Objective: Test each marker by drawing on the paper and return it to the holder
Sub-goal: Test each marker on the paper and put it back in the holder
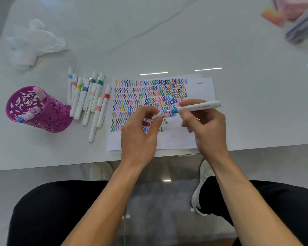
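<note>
Four markers (27, 115) in holder (50, 119) | left hand (139, 137): cap (157, 115) | right hand (209, 129): blue marker (197, 107)

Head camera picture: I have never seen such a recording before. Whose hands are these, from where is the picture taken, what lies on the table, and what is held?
There is no machine here. A person wears one camera on the head, looking down, so you see their own arms, legs and shoes. The right hand holds a marker with its blue tip over the paper, which is covered with rows of coloured squiggles. The left hand pinches a small white piece, apparently the cap. On the white table, left of the paper, lie loose markers. Beside them stands a purple holder with a few markers inside. Farther back lies something white and crumpled.
</note>
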Demonstrator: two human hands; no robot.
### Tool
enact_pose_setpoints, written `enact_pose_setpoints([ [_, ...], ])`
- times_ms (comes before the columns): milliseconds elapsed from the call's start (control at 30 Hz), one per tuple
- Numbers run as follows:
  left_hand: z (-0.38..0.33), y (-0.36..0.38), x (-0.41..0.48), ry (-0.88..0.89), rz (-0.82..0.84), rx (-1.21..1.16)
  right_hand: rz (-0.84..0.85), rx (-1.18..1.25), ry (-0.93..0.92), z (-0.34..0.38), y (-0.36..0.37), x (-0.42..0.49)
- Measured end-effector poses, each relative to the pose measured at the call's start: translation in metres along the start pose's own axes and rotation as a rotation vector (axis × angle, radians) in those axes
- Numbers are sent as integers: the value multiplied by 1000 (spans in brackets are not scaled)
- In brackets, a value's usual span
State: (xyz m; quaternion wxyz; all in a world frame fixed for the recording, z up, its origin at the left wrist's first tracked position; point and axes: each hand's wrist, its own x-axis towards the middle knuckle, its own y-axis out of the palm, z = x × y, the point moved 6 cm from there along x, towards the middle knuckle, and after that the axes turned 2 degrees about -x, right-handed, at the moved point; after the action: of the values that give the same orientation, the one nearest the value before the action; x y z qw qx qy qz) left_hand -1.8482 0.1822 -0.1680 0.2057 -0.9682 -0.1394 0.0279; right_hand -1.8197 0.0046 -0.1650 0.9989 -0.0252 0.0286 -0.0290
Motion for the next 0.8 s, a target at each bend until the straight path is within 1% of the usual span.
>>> enact_pose_setpoints([
  [100,4,1,-1,-91,41,-237,-19,84,1,5,0,-5],
  [167,4,4,-2,-140,112,-381,-15,91,-18,10,1,-7],
  [233,2,6,-3,-161,182,-443,-3,88,-23,13,3,-9],
  [333,0,6,-4,-177,218,-461,18,72,-4,12,5,-9],
  [500,1,5,-4,-176,216,-448,44,30,3,7,9,-8],
  [700,3,5,-4,-174,210,-396,36,32,7,5,15,-8],
  [800,4,4,-4,-168,205,-423,39,34,16,4,17,-9],
])
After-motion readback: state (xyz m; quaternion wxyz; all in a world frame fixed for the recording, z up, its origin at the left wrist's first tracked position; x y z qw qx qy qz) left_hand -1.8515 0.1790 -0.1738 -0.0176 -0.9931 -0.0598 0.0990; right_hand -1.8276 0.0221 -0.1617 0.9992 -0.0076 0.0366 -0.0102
